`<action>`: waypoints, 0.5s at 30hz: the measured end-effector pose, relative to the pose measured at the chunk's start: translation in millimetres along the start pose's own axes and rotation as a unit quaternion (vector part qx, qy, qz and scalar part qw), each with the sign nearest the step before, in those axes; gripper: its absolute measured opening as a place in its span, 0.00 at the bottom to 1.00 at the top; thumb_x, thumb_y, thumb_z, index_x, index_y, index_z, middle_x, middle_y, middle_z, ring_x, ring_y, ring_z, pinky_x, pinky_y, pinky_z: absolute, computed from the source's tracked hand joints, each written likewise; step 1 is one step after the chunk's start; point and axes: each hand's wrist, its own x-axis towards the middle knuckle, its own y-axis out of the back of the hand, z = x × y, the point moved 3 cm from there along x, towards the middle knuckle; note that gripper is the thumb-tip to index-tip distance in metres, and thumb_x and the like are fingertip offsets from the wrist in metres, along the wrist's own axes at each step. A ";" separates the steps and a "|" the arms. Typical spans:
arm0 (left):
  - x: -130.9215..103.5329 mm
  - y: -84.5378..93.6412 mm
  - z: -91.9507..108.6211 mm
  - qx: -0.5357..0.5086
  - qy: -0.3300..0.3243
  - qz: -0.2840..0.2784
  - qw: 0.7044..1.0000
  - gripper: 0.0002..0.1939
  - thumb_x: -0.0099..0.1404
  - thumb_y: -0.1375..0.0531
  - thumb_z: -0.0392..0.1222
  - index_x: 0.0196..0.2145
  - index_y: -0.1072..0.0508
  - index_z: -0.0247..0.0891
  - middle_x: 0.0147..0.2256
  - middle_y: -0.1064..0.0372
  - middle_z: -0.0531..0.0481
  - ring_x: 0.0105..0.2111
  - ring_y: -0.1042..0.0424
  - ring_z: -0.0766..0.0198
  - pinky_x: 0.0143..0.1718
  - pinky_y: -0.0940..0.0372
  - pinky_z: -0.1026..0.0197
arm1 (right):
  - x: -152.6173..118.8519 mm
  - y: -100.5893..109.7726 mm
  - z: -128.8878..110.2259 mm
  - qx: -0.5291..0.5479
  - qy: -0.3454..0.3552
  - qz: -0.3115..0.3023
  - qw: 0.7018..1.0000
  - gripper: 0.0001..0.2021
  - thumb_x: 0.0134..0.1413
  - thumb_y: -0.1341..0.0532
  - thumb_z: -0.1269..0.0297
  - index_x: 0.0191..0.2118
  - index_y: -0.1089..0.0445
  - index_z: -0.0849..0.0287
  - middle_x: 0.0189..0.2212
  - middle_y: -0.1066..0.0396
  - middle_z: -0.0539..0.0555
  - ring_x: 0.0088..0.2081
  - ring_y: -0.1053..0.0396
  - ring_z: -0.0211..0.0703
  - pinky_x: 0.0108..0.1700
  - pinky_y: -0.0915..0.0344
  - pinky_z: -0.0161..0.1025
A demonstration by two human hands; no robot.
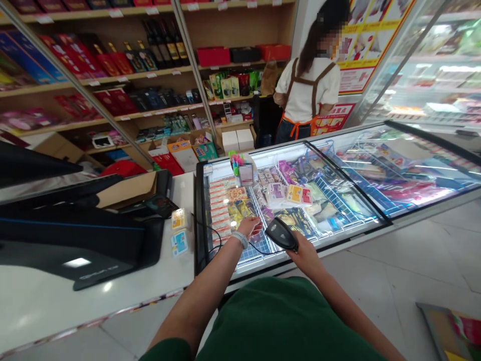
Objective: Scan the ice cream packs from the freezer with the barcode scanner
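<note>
Gripping a rounded plastic scanner (pixel 280 233), the right hand (pixel 305 254) hangs near a glass-topped freezer (pixel 347 181); the left hand (pixel 248 228) curls, its hold unclear.

Scanner (pixel 281 234) is showing smooth plastic; freezer lid (pixel 409 163) is gleaming, glossy glass; shirt (pixel 293 321) is showing matt cloth.

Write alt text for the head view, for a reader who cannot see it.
A person's right hand grips a black handheld scanner over a glass-topped, black-framed display freezer of packaged goods; the curled left hand is nearby, whether holding anything unclear. Purple-, yellow- and red-labelled packs lie beyond the scanner, where another person in a white shirt has their back turned.
</note>
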 end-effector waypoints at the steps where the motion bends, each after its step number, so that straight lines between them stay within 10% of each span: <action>1: -3.8 7.0 0.0 0.005 -0.006 0.010 1.000 0.12 0.57 0.35 0.43 0.36 0.28 0.34 0.32 0.27 0.47 0.29 0.27 0.67 0.33 0.36 0.64 | 1.3 -1.4 -1.2 0.000 0.003 -0.004 1.000 0.12 0.49 0.43 0.69 0.43 0.38 0.59 0.38 0.31 0.57 0.41 0.32 0.51 0.42 0.35 0.45; 15: -40.4 77.9 1.3 0.098 -0.098 0.137 0.981 0.10 0.56 0.35 0.43 0.35 0.27 0.36 0.31 0.26 0.48 0.31 0.27 0.64 0.32 0.37 0.64 | 11.5 -13.1 -16.3 -0.003 0.027 -0.007 1.000 0.12 0.49 0.43 0.68 0.42 0.36 0.59 0.36 0.31 0.56 0.40 0.31 0.50 0.41 0.35 0.42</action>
